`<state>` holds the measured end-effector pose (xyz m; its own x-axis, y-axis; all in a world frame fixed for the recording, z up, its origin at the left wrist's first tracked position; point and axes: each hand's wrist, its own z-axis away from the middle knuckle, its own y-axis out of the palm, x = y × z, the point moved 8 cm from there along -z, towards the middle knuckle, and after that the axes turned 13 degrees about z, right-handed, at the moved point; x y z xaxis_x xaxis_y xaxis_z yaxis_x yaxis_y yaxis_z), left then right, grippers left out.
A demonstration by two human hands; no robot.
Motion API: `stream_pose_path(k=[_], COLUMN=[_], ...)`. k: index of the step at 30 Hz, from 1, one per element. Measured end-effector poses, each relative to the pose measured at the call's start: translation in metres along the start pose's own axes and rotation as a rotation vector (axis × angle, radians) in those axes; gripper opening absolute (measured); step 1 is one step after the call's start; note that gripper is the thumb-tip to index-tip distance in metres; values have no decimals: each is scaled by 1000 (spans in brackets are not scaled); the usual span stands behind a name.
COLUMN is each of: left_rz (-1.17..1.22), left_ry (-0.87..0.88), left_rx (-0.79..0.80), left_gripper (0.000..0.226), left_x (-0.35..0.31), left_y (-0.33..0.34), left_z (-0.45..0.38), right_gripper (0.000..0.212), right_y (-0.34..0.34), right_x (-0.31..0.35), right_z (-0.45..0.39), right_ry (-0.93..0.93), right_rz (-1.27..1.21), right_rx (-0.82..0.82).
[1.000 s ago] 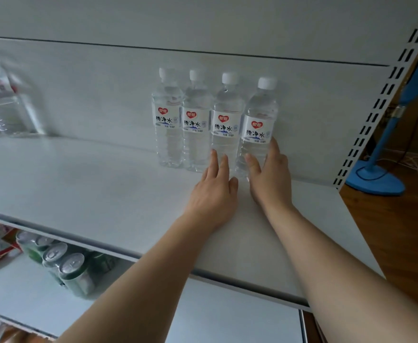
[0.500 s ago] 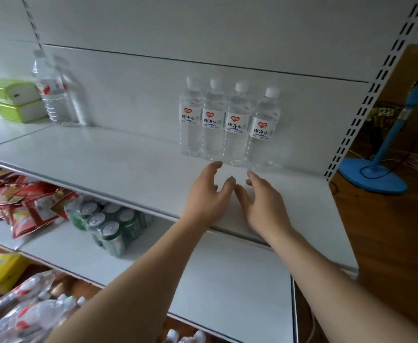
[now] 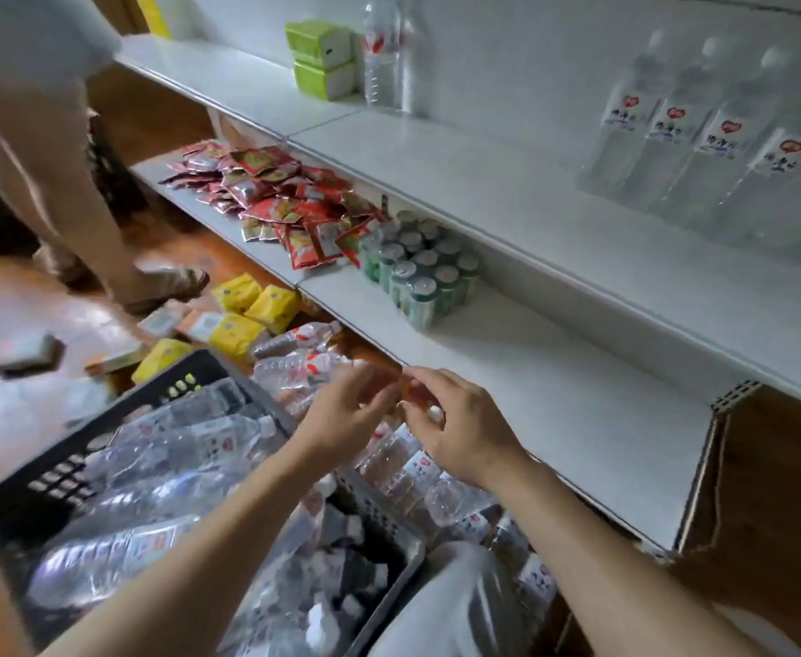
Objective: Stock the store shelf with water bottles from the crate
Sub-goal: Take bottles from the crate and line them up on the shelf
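Our left hand [image 3: 346, 410] and right hand [image 3: 455, 429] hang side by side over the far right corner of the crate [image 3: 48, 486], fingers loosely curled and part open, holding nothing that we can make out; the picture is smeared here. We judge the step in hand is reaching down for the next bottles.

To do it well, we should take each bottle around its middle, one per hand, and lift it clear of its neighbours before turning it upright.

The bottles in the crate [image 3: 161, 505] lie on their sides, long axes roughly level; several run left to right, with a cap showing toward the right. More bottles [image 3: 413, 471] lie flat on the floor just right of the crate, under the lower shelf [image 3: 555, 386].

Far right, on the upper shelf [image 3: 436, 168], four stocked bottles [image 3: 702, 154] stand upright in a row against the back panel, caps up, touching one another.
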<state>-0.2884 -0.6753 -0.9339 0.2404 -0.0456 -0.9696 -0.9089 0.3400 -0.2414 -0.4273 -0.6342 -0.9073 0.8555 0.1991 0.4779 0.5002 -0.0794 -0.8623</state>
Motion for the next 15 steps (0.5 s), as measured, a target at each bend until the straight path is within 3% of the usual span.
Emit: stream_pose_path(k=[2,4,9,12,15], left_rz=[-107,-159,-251,-294,-185], left_ry=[-85,-210,-476,-607,-677], left_rx=[-10,3,151,302,345], left_gripper=[11,15,16,25,31], left_x=[36,74,143,171,180], left_y=[-19,-28,-25,-23,-25], left_z=[37,72,138,167,183], right_gripper=[49,50,30,31,35], right_y=[47,93,164,193,203], right_x=[21,35,56,67,73], right_z=[17,36,75,106,126], right_ry=[-19,-40,-9,-45,-137], right_rz=[3,-11,-24,94,256], right_rx=[167,341,693,974,1102])
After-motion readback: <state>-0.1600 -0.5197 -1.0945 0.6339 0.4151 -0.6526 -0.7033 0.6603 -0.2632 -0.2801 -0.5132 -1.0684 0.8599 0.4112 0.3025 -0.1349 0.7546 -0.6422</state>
